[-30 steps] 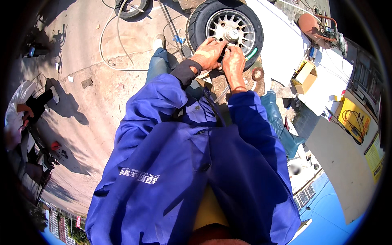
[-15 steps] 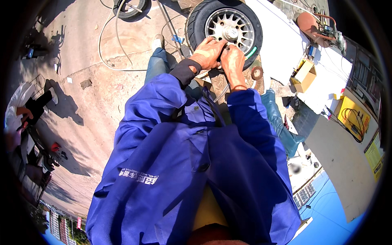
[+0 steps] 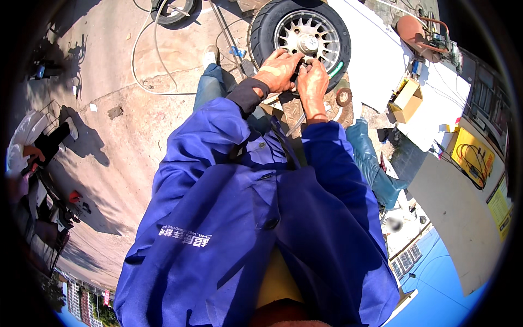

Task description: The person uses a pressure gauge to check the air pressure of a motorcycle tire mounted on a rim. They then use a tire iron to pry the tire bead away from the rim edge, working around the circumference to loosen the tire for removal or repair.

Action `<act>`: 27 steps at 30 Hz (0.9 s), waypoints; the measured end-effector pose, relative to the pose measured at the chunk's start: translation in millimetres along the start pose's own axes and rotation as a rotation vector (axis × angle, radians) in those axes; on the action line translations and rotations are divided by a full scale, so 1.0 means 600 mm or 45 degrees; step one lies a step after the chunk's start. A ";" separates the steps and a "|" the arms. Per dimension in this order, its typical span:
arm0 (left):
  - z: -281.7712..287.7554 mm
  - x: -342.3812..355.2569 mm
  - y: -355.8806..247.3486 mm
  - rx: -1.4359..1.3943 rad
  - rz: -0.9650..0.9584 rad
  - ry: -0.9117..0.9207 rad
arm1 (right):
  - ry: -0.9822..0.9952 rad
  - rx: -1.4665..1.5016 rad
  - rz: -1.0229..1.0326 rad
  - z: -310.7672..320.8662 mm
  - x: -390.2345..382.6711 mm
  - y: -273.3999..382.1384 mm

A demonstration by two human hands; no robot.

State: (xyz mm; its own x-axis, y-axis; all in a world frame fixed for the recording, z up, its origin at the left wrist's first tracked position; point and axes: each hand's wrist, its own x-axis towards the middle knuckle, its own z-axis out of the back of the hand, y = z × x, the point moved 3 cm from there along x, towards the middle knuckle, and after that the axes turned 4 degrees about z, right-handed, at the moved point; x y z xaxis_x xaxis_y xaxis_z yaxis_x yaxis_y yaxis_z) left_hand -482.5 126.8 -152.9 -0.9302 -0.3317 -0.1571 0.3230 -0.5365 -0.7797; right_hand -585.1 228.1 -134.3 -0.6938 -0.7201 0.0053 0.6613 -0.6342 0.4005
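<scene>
A wheel with a black tyre [image 3: 261,37] and silver spoked rim [image 3: 290,24] lies at top centre on worn metal plates [image 3: 289,112]. My left hand [image 3: 275,72] is at the rim's lower left, fingers curled and closed around a small dark part below the hub. Right beside it, touching the same area, my right hand [image 3: 312,83] is closed in a pinch near that part. What exactly either holds is hidden by the fingers. A green strip [image 3: 336,70] shows on the tyre's lower right.
A second tyre [image 3: 169,16], pale hose [image 3: 136,65] and bars lie top-left. At right are white boards [image 3: 369,49], a red compressor [image 3: 408,32], a cardboard box [image 3: 404,106] and a yellow case [image 3: 471,155] with cables. Another person [image 3: 49,139] is at the left edge.
My right hand and fingertips have shifted very slightly at the rim below the hub. My left hand stays in place, and the wheel looks almost unmoved.
</scene>
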 end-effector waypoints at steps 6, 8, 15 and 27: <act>-0.005 0.001 0.003 -0.001 0.002 -0.023 | 0.118 -0.103 0.067 0.001 0.008 0.011; -0.010 0.001 0.007 0.001 -0.017 -0.029 | 0.111 -0.047 0.069 -0.001 0.002 0.004; -0.008 -0.002 0.003 -0.002 -0.024 -0.055 | 0.044 0.008 0.082 0.000 -0.007 0.004; -0.026 0.011 0.005 -0.023 -0.151 -0.170 | 0.152 -0.235 0.118 -0.005 0.005 0.006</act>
State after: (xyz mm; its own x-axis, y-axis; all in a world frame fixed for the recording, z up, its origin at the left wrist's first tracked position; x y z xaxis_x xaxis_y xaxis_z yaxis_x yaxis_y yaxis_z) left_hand -490.5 135.2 -165.5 -0.9297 -0.3678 0.0175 0.2081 -0.5640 -0.7991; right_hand -583.7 223.0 -135.9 -0.5964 -0.7989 -0.0785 0.7690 -0.5966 0.2294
